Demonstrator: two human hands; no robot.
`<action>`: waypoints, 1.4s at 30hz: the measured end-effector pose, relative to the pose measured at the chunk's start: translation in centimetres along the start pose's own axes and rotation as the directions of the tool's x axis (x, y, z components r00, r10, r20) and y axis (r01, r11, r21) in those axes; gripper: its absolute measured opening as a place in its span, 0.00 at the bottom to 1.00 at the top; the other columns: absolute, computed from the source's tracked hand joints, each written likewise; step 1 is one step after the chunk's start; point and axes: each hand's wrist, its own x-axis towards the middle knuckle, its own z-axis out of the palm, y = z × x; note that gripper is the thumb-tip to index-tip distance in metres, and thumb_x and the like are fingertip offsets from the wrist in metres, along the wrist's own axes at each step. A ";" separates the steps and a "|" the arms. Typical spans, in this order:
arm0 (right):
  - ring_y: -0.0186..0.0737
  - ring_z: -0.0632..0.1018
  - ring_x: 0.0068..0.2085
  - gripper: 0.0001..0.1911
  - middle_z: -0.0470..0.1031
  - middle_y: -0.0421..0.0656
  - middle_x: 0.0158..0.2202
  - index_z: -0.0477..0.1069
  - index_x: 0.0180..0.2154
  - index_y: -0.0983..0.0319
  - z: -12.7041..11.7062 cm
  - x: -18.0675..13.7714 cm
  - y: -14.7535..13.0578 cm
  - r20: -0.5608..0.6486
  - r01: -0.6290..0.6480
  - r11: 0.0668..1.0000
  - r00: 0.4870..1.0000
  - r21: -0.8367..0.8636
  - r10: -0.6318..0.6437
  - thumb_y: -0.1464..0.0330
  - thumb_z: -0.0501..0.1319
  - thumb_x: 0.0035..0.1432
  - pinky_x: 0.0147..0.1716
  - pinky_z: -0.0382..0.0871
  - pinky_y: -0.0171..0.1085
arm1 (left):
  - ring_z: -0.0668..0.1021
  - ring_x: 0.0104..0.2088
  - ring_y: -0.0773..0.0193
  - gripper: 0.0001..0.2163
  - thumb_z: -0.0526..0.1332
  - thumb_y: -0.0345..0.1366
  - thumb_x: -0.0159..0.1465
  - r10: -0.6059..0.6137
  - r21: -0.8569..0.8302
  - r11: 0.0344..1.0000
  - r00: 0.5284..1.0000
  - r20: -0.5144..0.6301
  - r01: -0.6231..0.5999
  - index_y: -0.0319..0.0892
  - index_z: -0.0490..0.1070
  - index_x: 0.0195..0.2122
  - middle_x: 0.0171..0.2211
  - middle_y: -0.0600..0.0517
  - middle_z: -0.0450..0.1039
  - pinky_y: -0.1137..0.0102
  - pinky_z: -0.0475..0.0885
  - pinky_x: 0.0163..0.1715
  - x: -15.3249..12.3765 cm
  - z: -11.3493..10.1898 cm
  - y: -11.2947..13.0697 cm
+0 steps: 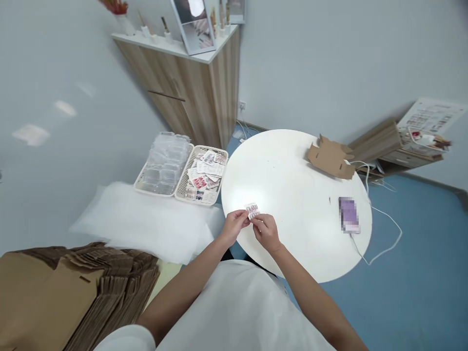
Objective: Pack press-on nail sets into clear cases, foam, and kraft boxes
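Note:
Between my two hands, over the near left part of the round white table (288,195), is a small card of press-on nails (252,209) in purplish tones. My left hand (234,226) pinches the card at its left edge. Fingers of my right hand (266,231) are closed on its lower right side. To the left, a white basket (177,196) holds more nail cards (208,170), some red and some pale. Beside it, another basket (136,184) is filled with clear plastic boxes (166,161).
White foam sheets (146,222) lie below the baskets, near stacked folded cardboard (117,282). An unfolded cardboard box (329,158) sits on the table's far right. A blurred purple phone-like item (349,214) lies there with a white cable (385,253). A wooden cabinet (190,87) stands behind.

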 end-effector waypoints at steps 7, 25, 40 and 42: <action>0.41 0.69 0.42 0.12 0.68 0.44 0.39 0.68 0.39 0.56 -7.2 -6.2 2.1 -0.098 -0.177 0.984 0.979 0.020 0.178 0.72 0.57 0.50 0.42 0.62 0.45 | 0.72 0.27 0.69 0.13 0.61 0.45 0.51 -0.042 0.213 0.977 0.991 0.124 0.015 0.38 0.70 0.26 0.24 0.53 0.70 0.70 0.68 0.37 -0.9 6.1 -2.7; 0.32 0.69 0.28 0.35 0.64 0.37 0.29 0.55 0.54 0.54 -14.1 -11.7 6.9 0.381 -0.613 0.561 0.788 0.557 0.483 0.67 0.63 0.44 0.35 0.68 0.40 | 0.74 0.31 0.68 0.31 0.64 0.40 0.49 0.003 0.527 0.834 0.956 0.292 -0.164 0.46 0.58 0.54 0.35 0.51 0.69 0.65 0.68 0.40 -2.8 10.9 -6.3; 0.32 0.71 0.30 0.35 0.64 0.38 0.33 0.51 0.55 0.53 -10.7 -8.2 7.2 0.459 -0.630 0.554 0.777 0.544 0.431 0.68 0.61 0.45 0.36 0.68 0.40 | 0.71 0.30 0.68 0.29 0.62 0.35 0.50 0.196 0.745 0.531 0.913 0.357 -0.405 0.48 0.56 0.55 0.35 0.53 0.67 0.67 0.67 0.38 -1.7 7.9 -4.5; 0.32 0.71 0.29 0.34 0.65 0.38 0.32 0.52 0.55 0.53 -9.0 -6.8 7.1 0.472 -0.635 0.570 0.771 0.521 0.428 0.68 0.61 0.46 0.34 0.68 0.39 | 0.71 0.29 0.69 0.30 0.61 0.35 0.50 0.224 0.760 0.542 0.934 0.279 -0.358 0.48 0.56 0.55 0.35 0.53 0.67 0.67 0.67 0.38 -1.4 6.4 -4.0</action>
